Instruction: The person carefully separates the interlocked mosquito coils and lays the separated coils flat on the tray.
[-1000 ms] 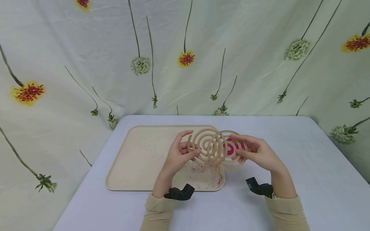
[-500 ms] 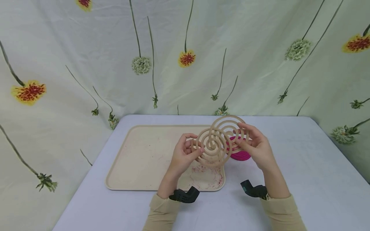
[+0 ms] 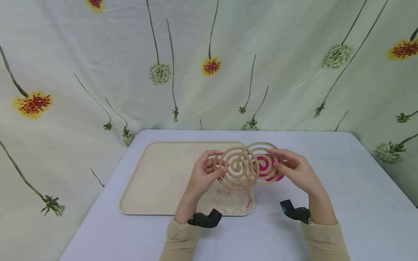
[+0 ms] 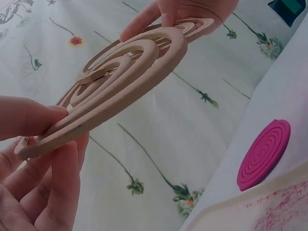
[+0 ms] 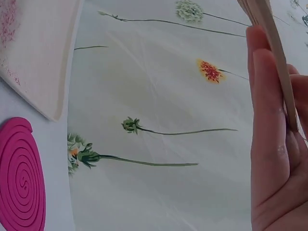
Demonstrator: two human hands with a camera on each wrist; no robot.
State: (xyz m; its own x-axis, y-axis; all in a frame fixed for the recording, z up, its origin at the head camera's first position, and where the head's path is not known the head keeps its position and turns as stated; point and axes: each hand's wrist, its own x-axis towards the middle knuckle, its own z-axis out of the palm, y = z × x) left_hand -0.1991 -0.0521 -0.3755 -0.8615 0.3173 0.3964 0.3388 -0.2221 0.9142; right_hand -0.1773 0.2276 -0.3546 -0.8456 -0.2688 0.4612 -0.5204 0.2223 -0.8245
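Observation:
Two beige spiral mosquito coils overlap in mid-air in the head view. My left hand (image 3: 203,175) pinches the left coil (image 4: 175,50) by its outer edge, thumb on the near face and fingers behind. The right coil (image 5: 279,62) is held at its right side between the thumb and fingers of my right hand (image 3: 297,172). Their rings cross in the middle; whether they are interlocked I cannot tell. A pink mosquito coil (image 4: 264,154) lies flat on the table, partly seen through the right beige coil in the head view.
A cream tray (image 3: 163,177) with pink crumbs or smears at its near right corner lies left of the pink coil. The table (image 3: 333,163) has a white cover. Behind it hangs a flower-print cloth (image 3: 287,79).
The right hand first raised its coil up and back, then brought it down and to the right again. The left hand shifted slightly right and back, still holding its coil.

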